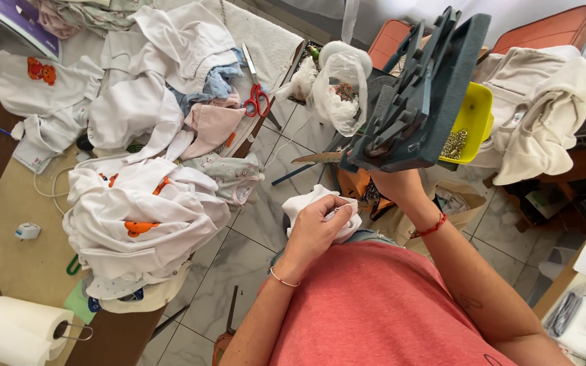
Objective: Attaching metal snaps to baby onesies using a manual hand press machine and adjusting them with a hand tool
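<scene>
While person sits facing press (418,95), garments (140,217) heaped on counter (8,264) at left, likely within reach. Left hand (317,224), fingers curled shut, pinches white cloth (306,203) over lap, just below press. Right hand (395,183) up under press base; fingers hidden, grip cannot tell. Yellow tray (473,118) of metal bits sits beside press. Clear bag (339,88) behind. Red scissors (258,98) on counter edge. Paper roll (15,332) at near corner.

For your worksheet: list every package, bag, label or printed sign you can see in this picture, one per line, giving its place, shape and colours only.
Clear plastic bag: top centre beside the grey press, bulging, whitish, knotted.
Purple-and-white printed panel: top left corner, flat, slanted.
Clear plastic bag: bottom right, crumpled, dark items inside.
Garment label: right, small white tag on cream clothing.
</scene>
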